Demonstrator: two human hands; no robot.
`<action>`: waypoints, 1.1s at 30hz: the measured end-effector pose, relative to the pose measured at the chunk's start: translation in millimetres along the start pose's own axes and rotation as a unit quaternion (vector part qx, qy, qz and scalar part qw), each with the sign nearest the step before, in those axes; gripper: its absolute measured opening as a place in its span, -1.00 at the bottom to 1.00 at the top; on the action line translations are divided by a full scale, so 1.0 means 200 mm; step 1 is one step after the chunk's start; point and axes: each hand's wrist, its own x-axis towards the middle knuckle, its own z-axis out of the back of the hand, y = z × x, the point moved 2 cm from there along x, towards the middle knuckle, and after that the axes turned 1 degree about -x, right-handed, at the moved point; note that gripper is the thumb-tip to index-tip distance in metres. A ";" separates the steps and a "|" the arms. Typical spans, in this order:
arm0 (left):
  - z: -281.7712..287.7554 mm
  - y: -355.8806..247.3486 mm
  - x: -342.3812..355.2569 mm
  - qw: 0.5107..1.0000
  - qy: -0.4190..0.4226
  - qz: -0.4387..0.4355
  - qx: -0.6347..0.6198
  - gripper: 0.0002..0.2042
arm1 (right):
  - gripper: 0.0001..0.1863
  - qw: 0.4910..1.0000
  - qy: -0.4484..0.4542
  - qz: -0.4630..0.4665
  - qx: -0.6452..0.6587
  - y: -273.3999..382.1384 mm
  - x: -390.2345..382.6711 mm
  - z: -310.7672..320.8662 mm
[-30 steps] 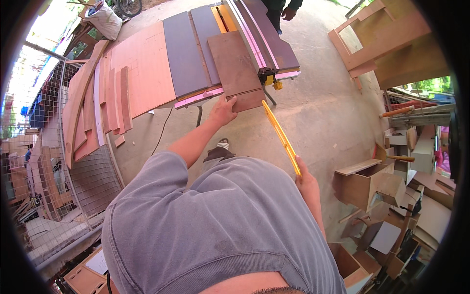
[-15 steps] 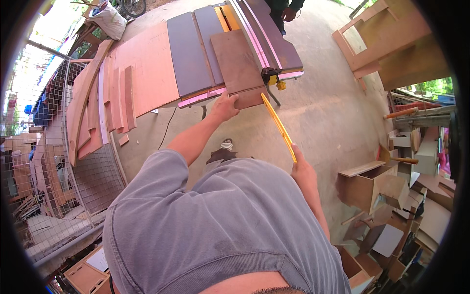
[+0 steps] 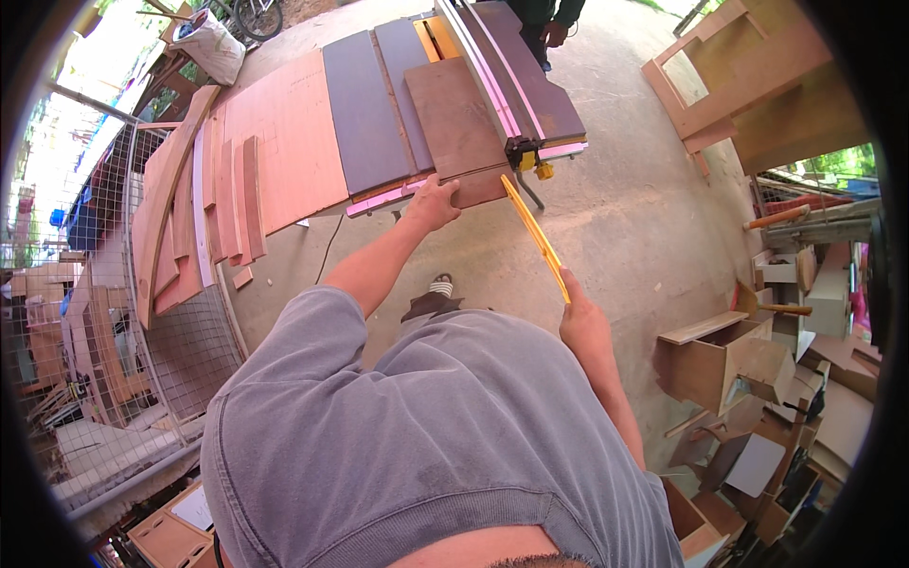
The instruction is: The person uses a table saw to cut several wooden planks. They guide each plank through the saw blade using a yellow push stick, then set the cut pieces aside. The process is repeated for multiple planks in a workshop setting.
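Note:
A flat brown wooden board (image 3: 459,109) lies on the dark table saw (image 3: 355,104), its right edge alongside the saw's fence (image 3: 483,71). Its near end overhangs the saw's front edge. At the board's near left corner, my left hand (image 3: 436,204) grips it, with the thumb on the near edge and the fingers partly hidden. My right hand (image 3: 584,327) is closed around the lower end of a long yellow push stick (image 3: 532,232). The stick's upper tip meets the board's near right corner. The saw blade cannot be made out.
Left of the saw, a pale wooden panel (image 3: 289,133) carries several loose strips (image 3: 248,194). Another person (image 3: 547,28) stands beyond the saw. A wire mesh fence (image 3: 156,284) runs along the left. On the right are a large wooden frame (image 3: 705,52) and stacked boxes (image 3: 720,360).
The board has slid slightly forward over the saw, away from me, with my left hand and the push stick's tip following. Both hands keep their holds. The view has shifted a little.

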 end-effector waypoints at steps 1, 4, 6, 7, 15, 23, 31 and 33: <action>0.00 0.00 0.00 1.000 -0.001 -0.005 0.011 -0.31 | -0.36 1.000 -0.001 0.001 0.003 0.00 0.00 0.00; 0.00 0.00 0.01 0.999 0.025 0.017 -0.014 -0.30 | -0.36 1.000 0.002 0.009 0.008 0.01 0.00 0.02; 0.00 0.00 0.00 0.999 0.031 0.022 -0.013 -0.31 | -0.35 1.000 0.010 0.004 0.013 0.03 0.00 0.04; -0.01 0.00 0.00 0.999 0.032 0.023 -0.013 -0.31 | -0.34 1.000 0.016 -0.003 0.017 0.03 0.00 0.05; -0.01 0.00 0.00 1.000 0.013 -0.004 -0.008 -0.34 | -0.34 0.999 0.031 -0.023 0.019 0.05 -0.03 0.09; 0.01 0.00 0.01 1.000 0.008 -0.006 0.001 -0.34 | -0.34 1.000 0.023 -0.015 -0.004 0.05 -0.02 0.06; 0.01 0.02 0.03 1.000 0.017 0.007 0.004 -0.32 | -0.35 1.000 0.015 -0.022 0.004 0.06 -0.01 0.07; 0.02 0.01 0.03 1.000 0.017 0.009 0.005 -0.33 | -0.34 0.999 0.018 -0.024 0.012 0.05 -0.01 0.07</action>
